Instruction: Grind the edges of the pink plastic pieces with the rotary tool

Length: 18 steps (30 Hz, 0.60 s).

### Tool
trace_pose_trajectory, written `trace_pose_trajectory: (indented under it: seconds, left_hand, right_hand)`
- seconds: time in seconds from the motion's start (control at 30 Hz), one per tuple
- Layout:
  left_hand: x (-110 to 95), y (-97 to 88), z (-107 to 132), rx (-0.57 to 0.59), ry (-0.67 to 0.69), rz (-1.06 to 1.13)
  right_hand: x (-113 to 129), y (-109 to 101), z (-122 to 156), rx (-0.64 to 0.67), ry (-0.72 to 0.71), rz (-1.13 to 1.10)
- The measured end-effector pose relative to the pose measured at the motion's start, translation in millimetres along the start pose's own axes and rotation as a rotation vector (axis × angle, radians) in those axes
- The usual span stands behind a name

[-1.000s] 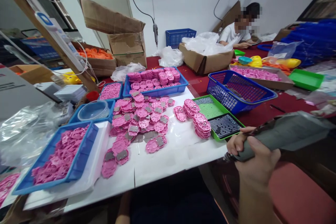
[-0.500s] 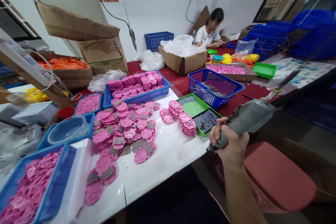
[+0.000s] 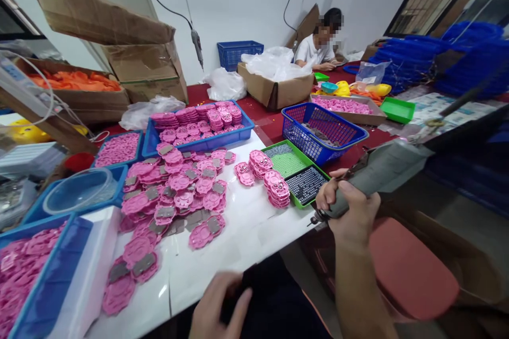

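Observation:
My right hand (image 3: 353,212) is wrapped around a grey electric screwdriver (image 3: 387,167), its bit pointing left over the table's front edge. My left hand (image 3: 217,307) is at the bottom, by the near table edge, thumb and fingers apart and nothing visible in it. Ahead of it, a heap of pink plastic pieces with grey plates (image 3: 183,185) covers the white tabletop (image 3: 238,233). Two short stacks of pink pieces (image 3: 276,189) stand beside a green tray (image 3: 308,158), which holds small screw-like parts and a black section.
A blue mesh basket (image 3: 324,135) stands behind the green tray. Blue bins of pink parts (image 3: 35,270) line the left side. Another screwdriver (image 3: 196,47) hangs from a cord. A co-worker (image 3: 316,53) sits at the back. A red stool (image 3: 411,270) is below my right arm.
My left hand has come into view at the bottom. The view has shifted slightly, so the table things appear further left. The screwdriver stays in my right hand.

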<state>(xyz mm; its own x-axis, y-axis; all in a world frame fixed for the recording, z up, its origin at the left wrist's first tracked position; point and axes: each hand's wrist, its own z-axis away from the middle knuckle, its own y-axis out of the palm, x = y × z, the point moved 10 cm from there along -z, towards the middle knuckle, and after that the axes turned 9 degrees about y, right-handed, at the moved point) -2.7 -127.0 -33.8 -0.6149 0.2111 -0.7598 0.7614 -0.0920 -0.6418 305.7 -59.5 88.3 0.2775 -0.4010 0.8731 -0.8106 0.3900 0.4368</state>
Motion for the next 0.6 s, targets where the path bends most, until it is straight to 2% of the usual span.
trace_pose_trajectory:
  seconds: [0.13,0.2,0.27,0.37,0.6]
  left_hand:
    - [-56.6,43.6,-74.8,-0.209,0.19,0.202]
    - [-72.6,70.3,-105.3,-0.218,0.187,0.218]
    - [-77.8,88.6,-125.0,-0.243,0.135,0.231]
    - [-78.5,100.3,-138.0,-0.309,0.082,0.249]
    - [-83.4,104.5,-152.0,-0.42,0.051,0.285]
  right_hand:
    - [-3.4,-1.8,-0.3,0.012,-0.001,0.012]
    - [-4.7,-3.7,-0.9,0.019,0.006,0.014]
    - [-6.0,-6.7,-2.1,0.025,0.018,0.015]
    - [-6.2,-11.7,-4.3,0.031,0.015,0.021]
    - [-6.3,-13.8,-9.5,0.037,-0.005,0.034]
